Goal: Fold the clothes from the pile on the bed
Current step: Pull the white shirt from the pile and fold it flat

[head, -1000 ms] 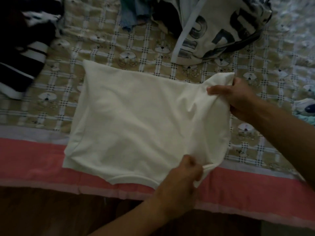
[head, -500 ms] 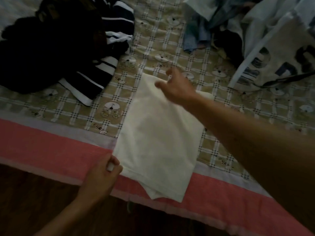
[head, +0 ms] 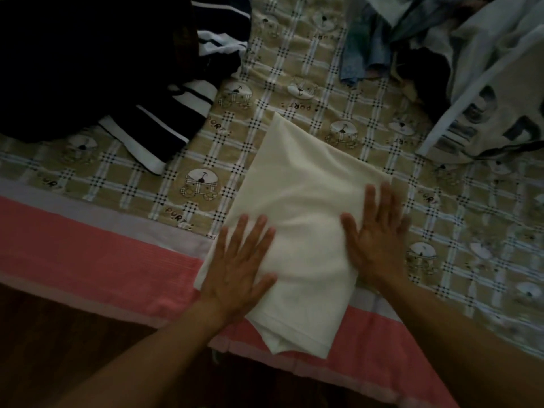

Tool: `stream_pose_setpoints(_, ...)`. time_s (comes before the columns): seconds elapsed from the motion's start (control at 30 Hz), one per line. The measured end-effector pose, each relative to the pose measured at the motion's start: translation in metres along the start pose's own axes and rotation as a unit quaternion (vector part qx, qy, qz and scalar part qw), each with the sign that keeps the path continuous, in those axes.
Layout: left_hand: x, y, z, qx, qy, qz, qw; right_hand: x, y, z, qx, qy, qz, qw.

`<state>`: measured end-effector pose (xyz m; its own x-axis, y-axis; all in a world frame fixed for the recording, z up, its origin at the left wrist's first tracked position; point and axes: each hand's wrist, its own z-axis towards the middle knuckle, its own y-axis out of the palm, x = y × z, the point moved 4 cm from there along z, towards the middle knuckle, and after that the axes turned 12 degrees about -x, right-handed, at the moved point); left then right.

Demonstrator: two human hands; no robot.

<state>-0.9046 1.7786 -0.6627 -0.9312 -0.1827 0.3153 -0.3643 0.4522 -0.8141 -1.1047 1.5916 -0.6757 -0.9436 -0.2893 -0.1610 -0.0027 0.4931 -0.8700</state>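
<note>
left hand (head: pixel 240 266) flat, fingers spread on folded white garment (head: pixel 303 219) | right hand (head: pixel 378 234) flat likewise | pile (head: pixel 441 54) cut off at top edge, dim

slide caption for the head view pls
Left hand and right hand press flat on a folded white garment at the bed edge.

Folded garment (head: pixel 306 201) lies on bed (head: pixel 88 254), near end at the bed's front edge. Left hand (head: pixel 238 266) flat on its left side, right hand (head: pixel 379 240) flat on its right. Striped garment (head: pixel 164 125) behind-left of it, clothes pile (head: pixel 382 39) behind-right, lettered garment (head: pixel 485 122) far right; none touching it.
</note>
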Motion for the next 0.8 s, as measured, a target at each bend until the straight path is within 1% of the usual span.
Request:
stream_pose_setpoints(0.07, -0.009, -0.004, 0.001, 0.023, -0.074, -0.034, 0.996, 0.013, 0.005, -0.014, -0.006, 0.056, 0.075, 0.996)
stream_pose_setpoints(0.1, -0.014, -0.008, 0.001, 0.050, -0.122, -0.085, 0.988, 0.013, 0.006, -0.024, 0.002, 0.060, 0.114, 0.992)
stream_pose_setpoints(0.17, -0.021, -0.018, -0.001, 0.106, -0.193, -0.228, 0.949, 0.001, 0.005, -0.045, 0.033, 0.026, 0.192, 0.980)
stream_pose_setpoints(0.2, -0.023, -0.024, 0.000, 0.114, -0.214, -0.294, 0.925, -0.007, 0.005, -0.057, 0.039, 0.005, 0.239, 0.970)
stream_pose_setpoints(0.23, -0.025, -0.030, 0.001, 0.106, -0.230, -0.338, 0.907, -0.015, 0.004, -0.070, 0.030, -0.011, 0.290, 0.957)
stream_pose_setpoints(0.3, -0.030, -0.035, 0.005, 0.030, -0.244, -0.383, 0.890, -0.025, 0.011, -0.090, -0.017, -0.023, 0.384, 0.923)
stream_pose_setpoints(0.33, -0.030, -0.036, 0.006, -0.018, -0.235, -0.404, 0.884, -0.027, 0.015, -0.096, -0.048, -0.029, 0.419, 0.906)
stream_pose_setpoints(0.4, -0.022, -0.038, 0.006, -0.101, -0.214, -0.454, 0.859, -0.027, 0.022, -0.103, -0.097, -0.060, 0.471, 0.875)
stream_pose_setpoints(0.43, -0.016, -0.042, 0.005, -0.124, -0.205, -0.472, 0.848, -0.026, 0.022, -0.104, -0.115, -0.072, 0.489, 0.862)
stream_pose_setpoints(0.47, -0.007, -0.048, 0.003, -0.132, -0.192, -0.484, 0.843, -0.023, 0.017, -0.104, -0.131, -0.076, 0.499, 0.853)
stream_pose_setpoints(0.53, 0.015, -0.063, 0.003, -0.122, -0.163, -0.495, 0.845, -0.012, -0.004, -0.102, -0.143, -0.082, 0.512, 0.843)
stream_pose_setpoints(0.6, 0.046, -0.081, 0.007, -0.104, -0.135, -0.489, 0.856, 0.006, -0.036, -0.099, -0.136, -0.097, 0.522, 0.836)
stream_pose_setpoints(0.63, 0.065, -0.088, 0.010, -0.092, -0.120, -0.496, 0.855, 0.019, -0.052, -0.099, -0.128, -0.105, 0.524, 0.835)
stream_pose_setpoints(0.7, 0.108, -0.102, 0.018, -0.057, -0.086, -0.523, 0.846, 0.051, -0.086, -0.099, -0.108, -0.119, 0.520, 0.839)
stream_pose_setpoints(0.8, 0.181, -0.114, 0.042, -0.045, -0.038, -0.539, 0.840, 0.118, -0.131, -0.102, -0.061, -0.123, 0.499, 0.856)
